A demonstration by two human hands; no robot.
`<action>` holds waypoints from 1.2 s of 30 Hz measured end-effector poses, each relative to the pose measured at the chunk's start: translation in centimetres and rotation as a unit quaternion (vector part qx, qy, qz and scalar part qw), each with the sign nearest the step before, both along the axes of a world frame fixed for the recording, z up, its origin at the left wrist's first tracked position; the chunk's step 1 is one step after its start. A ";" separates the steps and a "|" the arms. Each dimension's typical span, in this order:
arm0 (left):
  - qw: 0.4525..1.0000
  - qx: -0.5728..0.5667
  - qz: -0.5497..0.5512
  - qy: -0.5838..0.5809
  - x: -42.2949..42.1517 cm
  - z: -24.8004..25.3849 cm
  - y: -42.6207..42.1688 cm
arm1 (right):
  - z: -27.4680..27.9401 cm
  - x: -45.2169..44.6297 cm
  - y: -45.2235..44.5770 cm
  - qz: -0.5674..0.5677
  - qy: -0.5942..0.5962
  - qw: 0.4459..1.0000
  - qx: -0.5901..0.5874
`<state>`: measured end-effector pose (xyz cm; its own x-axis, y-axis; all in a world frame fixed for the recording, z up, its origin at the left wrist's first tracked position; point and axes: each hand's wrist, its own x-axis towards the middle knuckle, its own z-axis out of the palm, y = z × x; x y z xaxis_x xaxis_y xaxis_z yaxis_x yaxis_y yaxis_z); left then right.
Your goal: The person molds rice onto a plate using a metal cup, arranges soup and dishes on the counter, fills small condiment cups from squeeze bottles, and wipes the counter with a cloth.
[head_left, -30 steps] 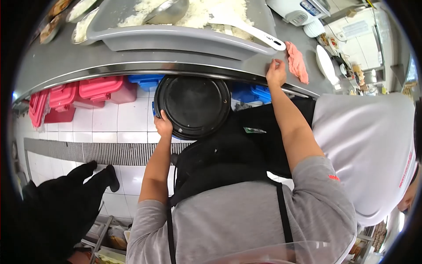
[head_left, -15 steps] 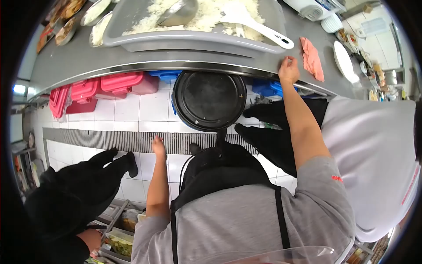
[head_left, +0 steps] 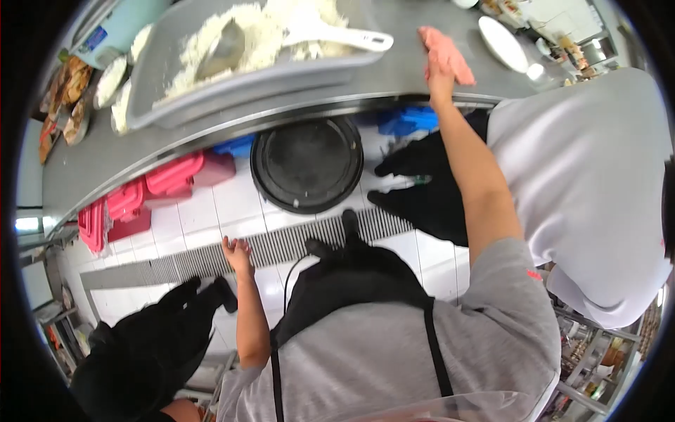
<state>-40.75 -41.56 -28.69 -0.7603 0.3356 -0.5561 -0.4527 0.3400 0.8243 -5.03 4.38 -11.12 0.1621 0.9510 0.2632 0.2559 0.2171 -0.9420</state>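
My right hand (head_left: 441, 79) is on the pink cloth (head_left: 450, 55) at the front edge of the steel counter (head_left: 394, 79), its fingers closed around the cloth's near part. My left hand (head_left: 238, 253) hangs in the air over the floor grate (head_left: 267, 247), fingers apart and holding nothing. Between the two, under the counter edge, stands a round black lid (head_left: 307, 165) on a bin. On the counter a grey tub (head_left: 246, 86) holds white rice, a metal scoop (head_left: 223, 50) and a white paddle (head_left: 344, 35).
A person in white (head_left: 583, 190) stands close on my right. Another person in black (head_left: 140, 352) is at the lower left. Red bins (head_left: 176, 176) and blue containers (head_left: 408, 121) are below the counter. A white plate (head_left: 503, 43) lies beyond the cloth.
My left hand has let go of the black lid's rim and moved back from it. My right hand has gone from the counter edge onto the pink cloth. The view has turned.
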 end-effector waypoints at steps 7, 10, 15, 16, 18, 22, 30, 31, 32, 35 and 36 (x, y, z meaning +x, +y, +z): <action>0.976 0.107 -0.123 0.147 -0.6 7.1 8.9 | 6.2 -0.8 2.9 -0.136 0.022 0.989 0.053; 0.890 0.152 -0.112 0.415 0.6 11.0 12.0 | 1.3 0.2 11.4 -0.127 0.093 0.985 0.066; 0.942 0.112 -0.133 0.287 2.0 14.8 12.7 | 2.6 -3.5 11.0 -0.089 0.026 0.993 0.073; 0.943 0.121 -0.137 0.277 2.3 15.1 12.8 | 4.0 -4.0 10.0 -0.085 0.010 0.994 0.065; 0.947 0.140 -0.141 0.253 2.8 15.4 12.6 | 4.7 -4.2 9.6 -0.061 0.003 0.997 0.040; 0.937 0.154 -0.152 0.273 2.5 15.0 12.1 | 3.9 -3.2 9.9 -0.058 -0.038 0.998 -0.004; 0.926 0.132 -0.212 0.284 2.1 14.2 10.0 | -1.1 -0.8 4.6 -0.060 0.041 0.993 0.088; 0.928 0.125 -0.210 0.283 1.7 13.3 9.7 | -1.2 0.0 3.8 -0.046 0.052 0.996 0.061; 0.930 0.120 -0.207 0.281 1.6 12.3 9.6 | -1.3 0.8 3.0 -0.033 0.063 0.997 0.034; 0.936 0.173 -0.199 0.235 3.0 13.0 9.6 | -0.8 3.3 -0.9 -0.046 0.064 0.996 -0.031; 0.932 0.168 -0.214 0.240 3.3 13.0 9.6 | 0.6 3.6 -2.4 -0.048 0.092 0.993 -0.057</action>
